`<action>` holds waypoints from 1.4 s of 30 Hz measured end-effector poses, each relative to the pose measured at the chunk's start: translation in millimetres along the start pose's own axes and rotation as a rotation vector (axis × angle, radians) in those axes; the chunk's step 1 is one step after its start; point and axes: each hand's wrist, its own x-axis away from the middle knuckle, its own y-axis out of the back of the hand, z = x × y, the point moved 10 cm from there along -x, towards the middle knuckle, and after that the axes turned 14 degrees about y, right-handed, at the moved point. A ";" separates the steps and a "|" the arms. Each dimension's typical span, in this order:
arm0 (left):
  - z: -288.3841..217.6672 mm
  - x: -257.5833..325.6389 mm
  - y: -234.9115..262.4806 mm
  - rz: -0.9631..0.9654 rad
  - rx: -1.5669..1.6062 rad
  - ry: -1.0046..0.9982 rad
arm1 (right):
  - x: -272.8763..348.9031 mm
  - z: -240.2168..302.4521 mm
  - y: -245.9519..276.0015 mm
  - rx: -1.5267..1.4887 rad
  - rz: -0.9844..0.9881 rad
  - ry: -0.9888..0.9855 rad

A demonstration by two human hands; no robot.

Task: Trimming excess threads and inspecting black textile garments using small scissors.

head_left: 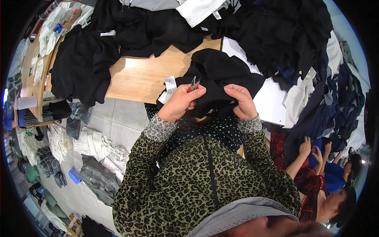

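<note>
The room is full of clothes, and its floor (122,116) has pale square tiles. Far to the left of the left hand, low down, is a small blue box (74,175). Nearer, up and left of that hand, a black heap (85,59) lies on a wooden table (146,73). A white tag (170,83) is just above the left hand (179,103), which is closed around small red snips (193,83), points up. Between the hands and above them is the black cloth (221,65). It looks soft, floppy and not too heavy, so the edge seems good to pinch; the sharp snips could nick it. The right hand (244,103) pinches that edge, thumb on top. Right of it are a white table (272,100) and, higher, a big black pile (292,35). I count one pair of snips, one tag by the left hand, one box, two tables nearby and at least two other people (333,205); the piled clothes I cannot count.
</note>
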 end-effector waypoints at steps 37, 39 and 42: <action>-28.6 6.9 -19.8 -0.132 -0.281 -0.343 | 4.4 1.6 -27.2 0.330 0.124 -0.071; -21.0 8.4 -18.3 -0.143 -0.209 -0.180 | 5.4 0.5 -22.8 0.315 0.129 -0.091; -17.0 6.3 -17.2 -0.112 -0.126 -0.142 | 7.9 -0.2 -21.3 0.281 0.136 -0.113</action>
